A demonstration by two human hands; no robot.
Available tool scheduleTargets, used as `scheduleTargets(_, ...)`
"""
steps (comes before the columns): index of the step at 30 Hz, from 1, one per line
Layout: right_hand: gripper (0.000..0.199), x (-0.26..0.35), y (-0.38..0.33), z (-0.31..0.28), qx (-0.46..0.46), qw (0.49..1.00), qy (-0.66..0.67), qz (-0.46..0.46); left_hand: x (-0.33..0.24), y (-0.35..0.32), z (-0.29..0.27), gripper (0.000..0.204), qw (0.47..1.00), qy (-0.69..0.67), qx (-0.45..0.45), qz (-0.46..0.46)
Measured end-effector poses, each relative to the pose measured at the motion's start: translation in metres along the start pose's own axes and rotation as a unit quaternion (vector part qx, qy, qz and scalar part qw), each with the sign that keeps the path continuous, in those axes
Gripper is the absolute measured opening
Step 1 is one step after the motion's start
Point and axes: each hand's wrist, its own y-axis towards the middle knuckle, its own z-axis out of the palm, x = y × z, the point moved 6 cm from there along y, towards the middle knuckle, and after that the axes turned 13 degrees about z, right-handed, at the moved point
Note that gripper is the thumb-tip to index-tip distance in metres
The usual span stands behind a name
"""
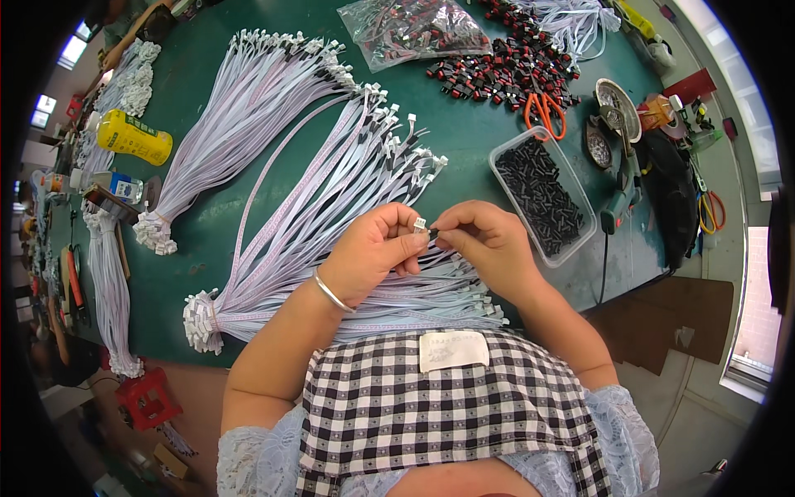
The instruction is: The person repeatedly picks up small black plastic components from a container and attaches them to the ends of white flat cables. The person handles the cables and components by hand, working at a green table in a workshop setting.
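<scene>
farthest left of the clear tub (553,258), a yellow bottle (135,137) lies on its side. nearer the tub, but well apart from it, a thick bundle of white cables (248,116) lies gathered at its near end. next comes a fanned bundle (306,219) spreading toward the tub, its loose ends tipped with small white plugs.

just left of the tub, over the fan, the left hand (373,248) pinches a white connector (421,224) between thumb and forefinger, the plug standing up above the thumb. the connector looks very light and rigid — likely smooth enough to twist, so its housing sides seem the best hold, clear of the thin wires, which would probably bend or pull under strain.

between that plug and the tub, the right hand (489,236) has thumb and forefinger pressed together on what looks like a black sleeve (434,234), almost touching the connector. it seems tiny, light and perhaps soft — a fingertip grip near one end should suit it, squeezed gently. similar black pieces fill the tub; orange-handled scissors (544,116) lie just beyond its far edge.
</scene>
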Motion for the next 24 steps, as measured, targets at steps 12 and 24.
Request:
scheduleTargets(12, 0.009, -0.011, 0.005, 0.000, 0.042, 0.998, 0.019, 0.049, -0.019, -0.002, -0.002, 0.026, 0.943, 0.298, 0.037, 0.145)
scheduleTargets(24, 0.042, -0.001, 0.008, 0.006, 0.058, 0.997, 0.022, 0.041, -0.034, -0.004, 0.008, 0.020, 0.921, 0.339, -0.068, 0.177)
